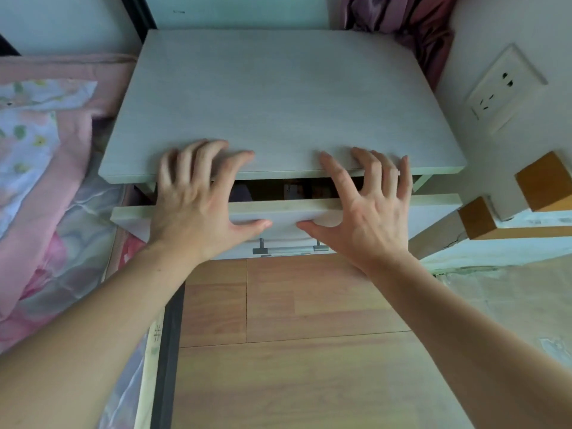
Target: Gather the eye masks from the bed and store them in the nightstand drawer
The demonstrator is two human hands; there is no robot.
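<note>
- Wooden plank floor (297, 305) lies nearest, beneath my two forearms reaching forward.
- My left hand (198, 202) and right hand (362, 209) are both spread wide, gripping nothing; thumbs rest on the pale wood drawer front (284, 218), fingers reach over the gap to the pale grey nightstand top (278, 103).
- Pushing the drawer shut from here could pinch my fingers, I judge.
- Inside the narrow dark gap I cannot make out any eye masks.
- None show on the pink floral bed (40, 168) to the left.

Bare forearms, hands (198, 209) seemingly ringless, motion-blurred.
</note>
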